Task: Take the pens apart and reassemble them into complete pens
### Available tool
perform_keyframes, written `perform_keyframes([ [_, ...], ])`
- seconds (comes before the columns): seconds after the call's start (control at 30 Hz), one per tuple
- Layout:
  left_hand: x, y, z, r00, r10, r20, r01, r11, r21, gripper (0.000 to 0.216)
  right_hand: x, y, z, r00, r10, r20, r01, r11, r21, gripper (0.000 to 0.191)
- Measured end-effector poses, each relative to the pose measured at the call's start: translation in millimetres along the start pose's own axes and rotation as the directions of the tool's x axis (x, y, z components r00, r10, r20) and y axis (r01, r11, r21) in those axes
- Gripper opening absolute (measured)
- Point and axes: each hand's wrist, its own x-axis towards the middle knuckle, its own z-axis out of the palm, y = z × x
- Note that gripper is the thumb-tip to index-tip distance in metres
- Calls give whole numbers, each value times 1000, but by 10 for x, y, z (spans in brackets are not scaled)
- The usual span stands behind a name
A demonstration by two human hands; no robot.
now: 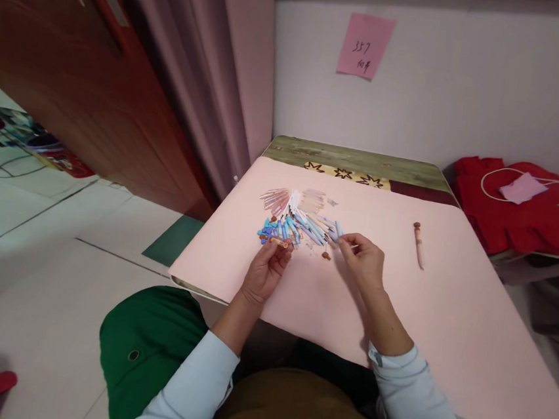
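Barrel: a short, pale blue tube, pinched at its near end by the fingertips of the right hand, which is closed on it; the rest sticks out beyond the fingers, up and a little left toward the far edge, low over the mat; its long axis runs roughly away from the person; finer detail is too small to tell. The left hand is curled, its fingertips closed on a small brown-orange piece at the near edge of the pile; the pile holds blue tubes and fanned thin refills, just left of the barrel. Between the 2 hands lies 1 brown cap. A pen lies well apart to the right, brown end farthest.
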Motion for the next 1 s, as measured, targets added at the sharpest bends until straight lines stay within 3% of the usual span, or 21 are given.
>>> perform_keyframes([
  [0.1, -20, -2, 0, 999, -14, 40, 15, 1000, -25, 14, 7, 6, -15, 997, 9, 78, 4, 986, -166, 17],
  [0.23, -62, 10, 38, 996, -21, 85, 21, 1000, -4, 21, -22, 39, 15, 984, 23, 177, 21, 971, -240, 18],
  [0.43, -104, -3, 105, 991, -59, 117, 50, 996, 77, 27, -117, 124, 193, 942, -226, 247, 312, 860, -403, 20],
  [0.6, -118, -8, 110, 988, -92, 122, 82, 993, 90, 32, -176, 116, 300, 907, -269, 324, 407, 758, -510, 24],
  [1.0, -123, -21, 68, 981, -105, 163, 84, 987, 136, 31, -186, 149, 347, 890, -300, 343, 443, 745, -499, 21],
])
